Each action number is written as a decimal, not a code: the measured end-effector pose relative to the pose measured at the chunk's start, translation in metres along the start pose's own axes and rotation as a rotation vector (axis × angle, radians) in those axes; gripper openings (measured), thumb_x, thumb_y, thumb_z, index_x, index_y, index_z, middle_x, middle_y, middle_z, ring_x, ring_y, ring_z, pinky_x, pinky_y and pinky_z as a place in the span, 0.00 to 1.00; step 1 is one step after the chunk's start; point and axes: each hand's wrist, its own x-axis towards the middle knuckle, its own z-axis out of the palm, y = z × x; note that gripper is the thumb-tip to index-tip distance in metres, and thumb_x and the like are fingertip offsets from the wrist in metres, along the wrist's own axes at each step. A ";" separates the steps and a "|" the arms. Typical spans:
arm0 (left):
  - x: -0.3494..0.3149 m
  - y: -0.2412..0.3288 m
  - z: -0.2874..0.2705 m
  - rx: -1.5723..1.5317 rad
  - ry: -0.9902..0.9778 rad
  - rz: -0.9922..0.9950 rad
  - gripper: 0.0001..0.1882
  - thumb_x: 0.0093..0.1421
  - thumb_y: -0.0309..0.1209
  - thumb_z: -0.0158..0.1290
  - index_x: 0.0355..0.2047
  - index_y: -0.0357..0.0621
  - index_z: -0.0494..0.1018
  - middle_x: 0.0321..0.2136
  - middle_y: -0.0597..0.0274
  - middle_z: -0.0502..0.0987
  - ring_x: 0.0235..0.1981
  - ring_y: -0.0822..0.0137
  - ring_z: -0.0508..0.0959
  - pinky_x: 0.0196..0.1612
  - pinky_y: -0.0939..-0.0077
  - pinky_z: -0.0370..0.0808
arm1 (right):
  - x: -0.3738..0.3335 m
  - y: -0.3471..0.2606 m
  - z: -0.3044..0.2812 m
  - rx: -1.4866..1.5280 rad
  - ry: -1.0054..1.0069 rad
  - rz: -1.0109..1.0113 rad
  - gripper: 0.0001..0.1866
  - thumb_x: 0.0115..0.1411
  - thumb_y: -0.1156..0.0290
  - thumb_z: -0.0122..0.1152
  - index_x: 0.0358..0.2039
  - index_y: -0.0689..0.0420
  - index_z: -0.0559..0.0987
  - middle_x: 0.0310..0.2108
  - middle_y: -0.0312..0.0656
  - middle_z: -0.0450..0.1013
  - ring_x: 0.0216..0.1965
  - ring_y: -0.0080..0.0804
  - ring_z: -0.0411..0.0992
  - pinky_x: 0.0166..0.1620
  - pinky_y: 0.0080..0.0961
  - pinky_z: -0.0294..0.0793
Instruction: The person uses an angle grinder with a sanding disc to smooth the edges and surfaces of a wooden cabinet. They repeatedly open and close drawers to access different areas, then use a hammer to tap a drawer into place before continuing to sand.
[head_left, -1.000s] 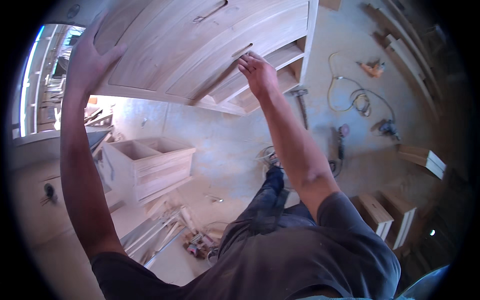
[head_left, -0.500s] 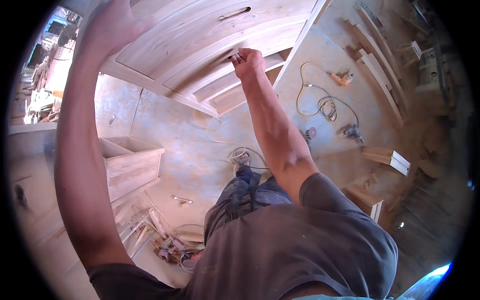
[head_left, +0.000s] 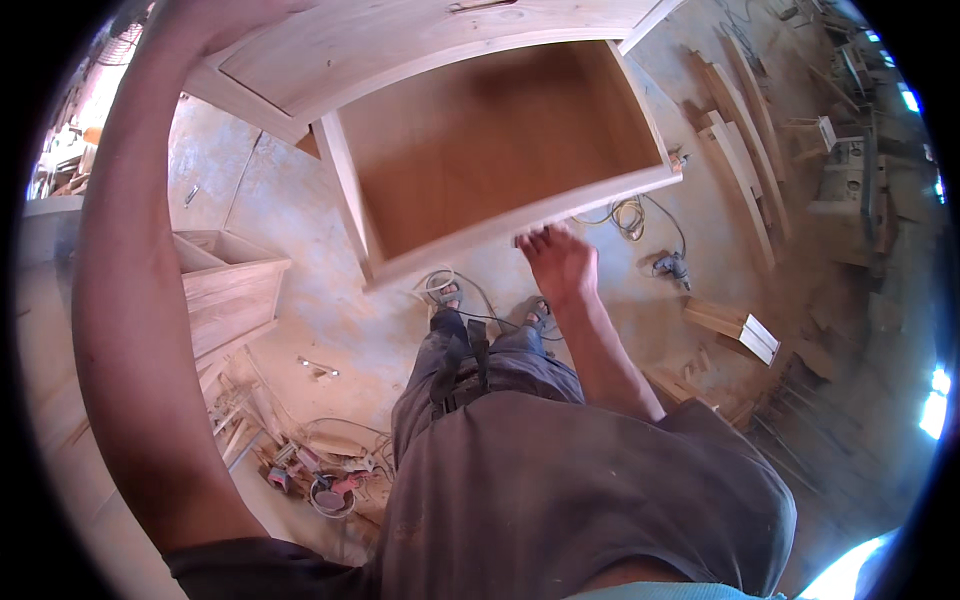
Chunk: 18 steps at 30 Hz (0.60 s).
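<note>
The drawer (head_left: pixel 500 150) has moved out of the cabinet (head_left: pixel 400 48) since the earlier frame, its inside now exposed. The right hand (head_left: pixel 562 264) grasps the drawer's front with fingers curled, almost closed. The left hand (head_left: pixel 235 18), cut off by the upper edge, lies over the cabinet; its grip cannot be told.
</note>
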 end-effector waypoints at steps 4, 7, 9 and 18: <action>0.008 0.000 -0.001 0.048 -0.073 -0.079 0.46 0.46 0.38 0.69 0.66 0.43 0.66 0.66 0.48 0.68 0.67 0.50 0.67 0.72 0.56 0.62 | -0.053 -0.010 0.011 -0.122 0.034 0.024 0.11 0.62 0.77 0.55 0.45 0.63 0.74 0.46 0.49 0.74 0.52 0.46 0.73 0.64 0.44 0.69; 0.008 -0.001 0.000 0.097 -0.079 -0.092 0.45 0.48 0.38 0.68 0.67 0.43 0.65 0.68 0.49 0.66 0.69 0.52 0.65 0.73 0.56 0.60 | -0.054 -0.016 0.016 -0.120 0.017 0.033 0.14 0.62 0.75 0.57 0.47 0.66 0.74 0.48 0.50 0.74 0.55 0.48 0.73 0.67 0.47 0.66; 0.011 0.002 0.000 0.105 -0.107 -0.101 0.45 0.49 0.38 0.67 0.67 0.43 0.64 0.68 0.50 0.65 0.70 0.53 0.64 0.74 0.56 0.59 | -0.034 -0.013 0.005 -0.074 -0.174 0.005 0.12 0.63 0.75 0.57 0.45 0.66 0.74 0.46 0.50 0.74 0.55 0.48 0.72 0.68 0.48 0.65; 0.010 0.030 0.007 0.017 -0.073 -0.068 0.44 0.51 0.32 0.68 0.68 0.42 0.63 0.71 0.53 0.61 0.72 0.57 0.59 0.76 0.57 0.55 | 0.115 -0.018 0.071 0.041 -0.215 -0.056 0.13 0.65 0.79 0.43 0.44 0.78 0.65 0.61 0.67 0.55 0.70 0.64 0.48 0.76 0.58 0.47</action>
